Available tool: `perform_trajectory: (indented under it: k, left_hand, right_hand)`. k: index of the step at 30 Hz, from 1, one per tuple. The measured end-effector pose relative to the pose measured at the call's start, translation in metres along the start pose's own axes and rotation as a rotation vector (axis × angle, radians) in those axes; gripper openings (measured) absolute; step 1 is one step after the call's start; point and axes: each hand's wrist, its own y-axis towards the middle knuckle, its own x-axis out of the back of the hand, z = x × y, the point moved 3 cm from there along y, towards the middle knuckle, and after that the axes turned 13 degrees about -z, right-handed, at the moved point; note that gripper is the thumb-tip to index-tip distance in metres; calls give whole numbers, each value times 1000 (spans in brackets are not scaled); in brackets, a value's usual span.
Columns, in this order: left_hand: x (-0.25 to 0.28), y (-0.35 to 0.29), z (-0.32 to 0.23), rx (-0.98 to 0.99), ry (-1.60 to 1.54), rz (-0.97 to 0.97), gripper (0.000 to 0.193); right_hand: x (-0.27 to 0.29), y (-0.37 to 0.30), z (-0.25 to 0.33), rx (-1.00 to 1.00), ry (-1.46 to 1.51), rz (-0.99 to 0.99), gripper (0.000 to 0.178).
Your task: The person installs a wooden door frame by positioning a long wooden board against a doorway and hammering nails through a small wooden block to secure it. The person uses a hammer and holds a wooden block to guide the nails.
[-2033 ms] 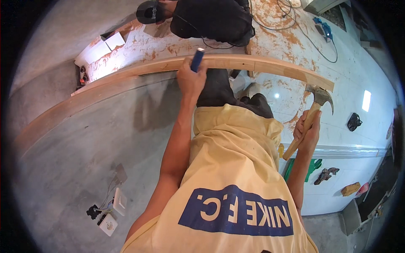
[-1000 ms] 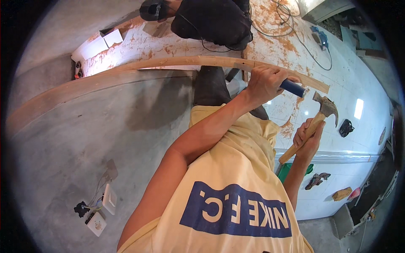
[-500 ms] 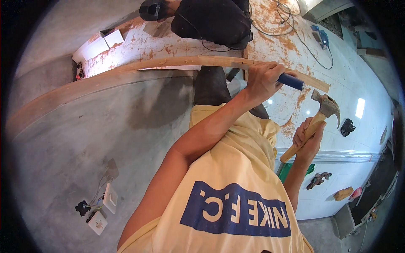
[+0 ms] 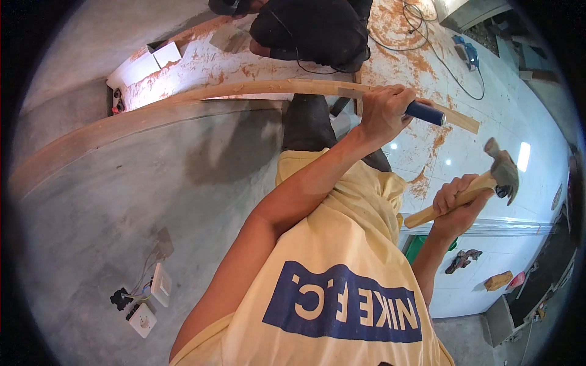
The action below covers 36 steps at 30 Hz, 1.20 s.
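My left hand (image 4: 384, 113) is shut on a blue-handled tool (image 4: 427, 113), held against the right end of a long wooden strip (image 4: 244, 91) that runs along the foot of a grey wall. My right hand (image 4: 455, 204) grips the wooden handle of a claw hammer (image 4: 503, 174), raised to the right of and below the blue tool, apart from it. My yellow shirt fills the lower middle and hides my legs.
Another person in black (image 4: 311, 30) crouches just beyond the strip. White boxes (image 4: 140, 64) lie at the strip's left end. Loose wall sockets on wires (image 4: 146, 299) hang on the wall. A cable (image 4: 427, 36) and a blue power tool (image 4: 467, 52) lie on the dusty floor.
My left hand has slid to the right along the wooden strip with the blue-handled tool. The hammer in my right hand has stayed raised, shifting only slightly.
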Motion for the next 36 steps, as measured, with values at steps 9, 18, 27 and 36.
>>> perform_trajectory:
  k: [9,18,27,36]
  left_hand:
    - [-3,-2,0,4,39,36,32]
    - [-5,-4,-1,-12,76,57,33]
    - [-7,-7,2,-20,102,67,36]
    - [-9,-9,4,-22,126,63,31]
  right_hand:
    - [-9,7,-3,-102,136,-36,51]
    - [0,19,-13,-125,176,-45,55]
    - [5,26,-32,-295,-204,-123,52]
    - [5,33,-30,-293,-265,36,54]
